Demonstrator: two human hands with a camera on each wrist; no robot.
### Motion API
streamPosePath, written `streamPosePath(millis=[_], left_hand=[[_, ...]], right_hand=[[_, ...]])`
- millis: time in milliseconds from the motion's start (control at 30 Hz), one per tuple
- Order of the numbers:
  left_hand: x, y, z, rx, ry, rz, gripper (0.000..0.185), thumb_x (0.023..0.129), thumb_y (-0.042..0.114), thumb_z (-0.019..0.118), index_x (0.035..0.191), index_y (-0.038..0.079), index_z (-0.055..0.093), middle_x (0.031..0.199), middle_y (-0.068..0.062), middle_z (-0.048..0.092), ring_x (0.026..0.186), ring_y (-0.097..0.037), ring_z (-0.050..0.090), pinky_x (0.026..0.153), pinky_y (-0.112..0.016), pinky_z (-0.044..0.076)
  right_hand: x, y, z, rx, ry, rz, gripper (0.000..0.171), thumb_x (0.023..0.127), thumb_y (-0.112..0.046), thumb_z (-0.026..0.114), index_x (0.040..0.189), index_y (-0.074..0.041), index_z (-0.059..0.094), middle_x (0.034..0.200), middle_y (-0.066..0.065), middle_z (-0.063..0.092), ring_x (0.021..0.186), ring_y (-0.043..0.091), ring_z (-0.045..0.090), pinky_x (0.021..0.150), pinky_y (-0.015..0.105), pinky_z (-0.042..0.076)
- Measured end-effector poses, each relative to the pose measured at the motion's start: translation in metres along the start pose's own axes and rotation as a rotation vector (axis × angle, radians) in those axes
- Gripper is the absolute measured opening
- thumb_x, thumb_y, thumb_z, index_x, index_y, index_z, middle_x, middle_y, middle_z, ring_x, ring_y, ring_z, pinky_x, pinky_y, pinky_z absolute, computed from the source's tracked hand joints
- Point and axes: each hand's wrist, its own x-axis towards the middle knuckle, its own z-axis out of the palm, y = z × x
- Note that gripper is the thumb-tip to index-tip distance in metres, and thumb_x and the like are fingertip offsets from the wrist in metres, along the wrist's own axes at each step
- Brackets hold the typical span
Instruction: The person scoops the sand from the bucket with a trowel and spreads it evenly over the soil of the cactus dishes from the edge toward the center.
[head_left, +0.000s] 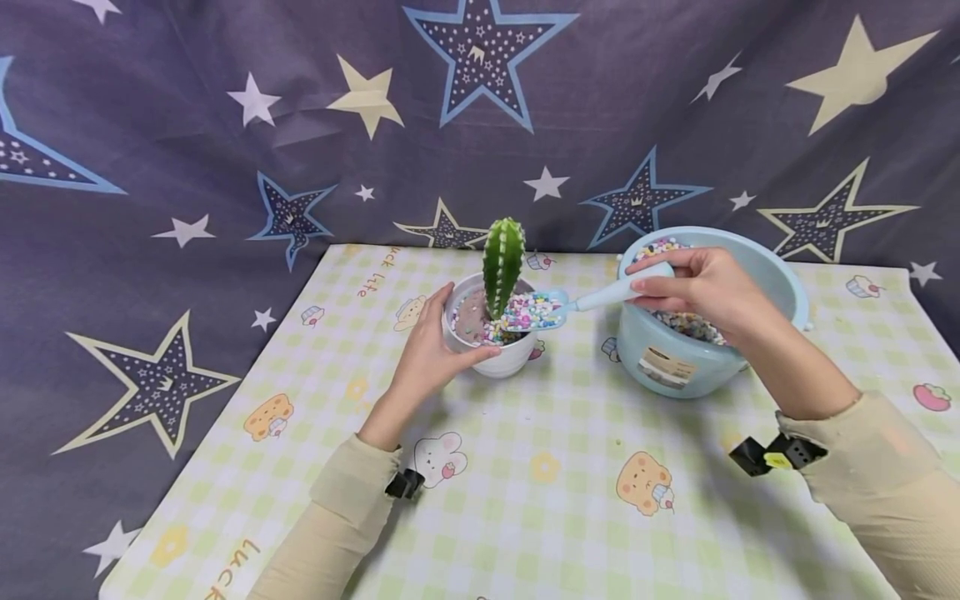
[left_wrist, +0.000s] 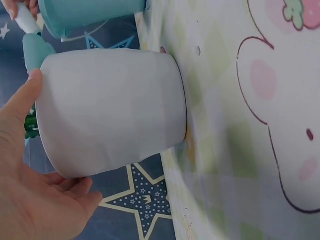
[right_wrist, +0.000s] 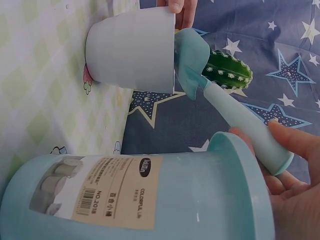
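Note:
A white flower pot with a green cactus stands on the table. My left hand holds the pot at its rim, thumb on the near side and fingers round the left. Brownish soil shows inside, with some coloured pebbles on it. In my right hand I grip the handle of a light blue trowel. The trowel's blade is over the pot's right rim beside the cactus, loaded with small multicoloured pebbles. From the left wrist view, the pot wall hides most of the cactus.
A light blue bucket holding more coloured pebbles stands to the right, under my right hand. A checked tablecloth with cartoon prints covers the table. Behind hangs a dark curtain with stars.

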Motion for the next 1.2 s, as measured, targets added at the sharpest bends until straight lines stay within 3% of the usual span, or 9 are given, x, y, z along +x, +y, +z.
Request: streamPosePath(millis=[1033,1200], left_hand=[[-0.0057,0.006,0.0035,0.05,0.049,-0.043,0.116,0.071,0.053,0.086,0.157,0.006,0.024,0.158,-0.016,0.036,0.144,-0.035,0.04,0.118,-0.052,0.037],[-0.0066,0.0068,0.0036,0.053,0.048,-0.053,0.116,0.071,0.053,0.086,0.157,0.006,0.024,0.159,-0.016,0.034,0.145,-0.034,0.039,0.119,-0.052,0.036]], right_hand=[[-0.0019,-0.0044,0.0076,-0.078,0.02,-0.035,0.014,0.088,-0.017,0.077,0.102,-0.019,0.076,0.085,-0.006,0.073,0.08,0.004,0.075,0.075,0.021,0.061],[-0.0015,-0.0052,0.0091,-0.129,0.043,-0.022,0.02,0.088,-0.021,0.077,0.107,-0.017,0.075,0.081,-0.008,0.075,0.079,0.004,0.075,0.06,0.016,0.057]])
